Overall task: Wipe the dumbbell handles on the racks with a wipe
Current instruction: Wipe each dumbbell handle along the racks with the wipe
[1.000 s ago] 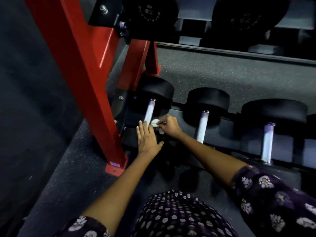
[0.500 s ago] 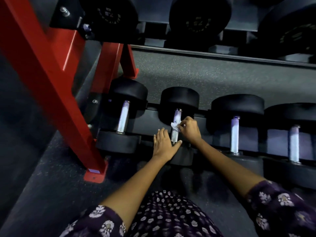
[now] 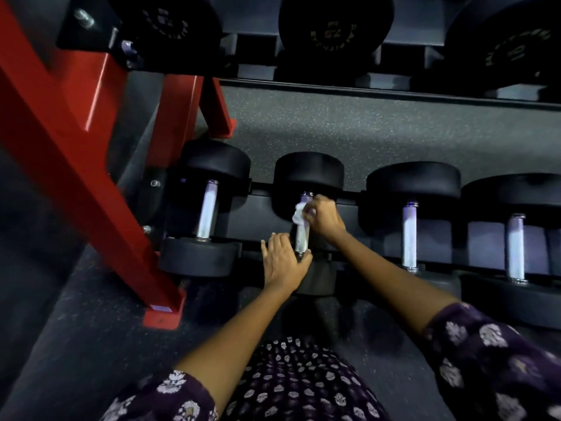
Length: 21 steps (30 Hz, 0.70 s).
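Centre of frame, lower rack tier: right hand (image 3: 323, 218) curled around upper part of second dumbbell handle (image 3: 302, 238), pinching white wipe (image 3: 299, 214) against it, wipe bunched at left side of fingers. Just below, left hand (image 3: 282, 262) flat and relaxed, fingers straight and together, resting on near head of same dumbbell (image 3: 315, 279), thumb touching lower end of handle. Holding nothing.

Left of that: first dumbbell (image 3: 209, 208), chrome handle bare, tucked beside red rack leg (image 3: 76, 165) running from upper left down to foot at lower left centre. Right of centre: third dumbbell handle (image 3: 409, 235) and fourth handle (image 3: 516, 247), both bare, well apart from hands. Across top of frame: upper tier with larger dumbbell heads (image 3: 335, 28), markings too blurred to read. Speckled dark floor (image 3: 364, 129) between tiers. Bottom of frame: dark floral sleeves (image 3: 491, 360) and patterned clothing.
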{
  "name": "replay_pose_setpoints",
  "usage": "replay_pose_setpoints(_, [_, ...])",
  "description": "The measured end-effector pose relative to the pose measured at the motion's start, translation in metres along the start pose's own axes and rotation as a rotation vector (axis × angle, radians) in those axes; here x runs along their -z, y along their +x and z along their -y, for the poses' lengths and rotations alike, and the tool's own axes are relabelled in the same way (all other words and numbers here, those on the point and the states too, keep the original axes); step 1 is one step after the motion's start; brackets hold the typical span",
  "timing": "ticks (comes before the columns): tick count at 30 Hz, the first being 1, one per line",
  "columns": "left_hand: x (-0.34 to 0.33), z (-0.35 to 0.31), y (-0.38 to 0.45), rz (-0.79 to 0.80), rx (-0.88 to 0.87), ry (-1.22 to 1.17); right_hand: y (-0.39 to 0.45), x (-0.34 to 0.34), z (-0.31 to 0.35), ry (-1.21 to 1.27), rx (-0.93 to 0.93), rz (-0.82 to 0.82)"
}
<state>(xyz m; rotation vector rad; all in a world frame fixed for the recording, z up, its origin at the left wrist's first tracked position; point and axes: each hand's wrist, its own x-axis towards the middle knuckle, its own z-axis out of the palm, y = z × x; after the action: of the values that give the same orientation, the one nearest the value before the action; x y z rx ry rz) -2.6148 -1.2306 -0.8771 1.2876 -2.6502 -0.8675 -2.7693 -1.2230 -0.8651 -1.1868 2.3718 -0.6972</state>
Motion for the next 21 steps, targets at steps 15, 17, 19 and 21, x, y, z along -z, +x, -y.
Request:
replay_pose_setpoints(15, [0.009, -0.004, 0.002, 0.140, 0.027, 0.055, -0.005, 0.005, 0.011, -0.307, 0.014, -0.124])
replay_pose_setpoints(17, [0.009, -0.003, 0.002, 0.152, 0.030, 0.062, -0.024, -0.009, 0.002, -0.278, 0.019, -0.040])
replay_pose_setpoints(19, [0.008, -0.002, 0.004, 0.140, 0.029, 0.064, -0.041, -0.016, -0.007, -0.229, 0.037, 0.053])
replay_pose_setpoints(21, [0.008, -0.002, 0.004, 0.132, 0.025, 0.063, -0.035, -0.012, -0.008, -0.116, 0.010, 0.037])
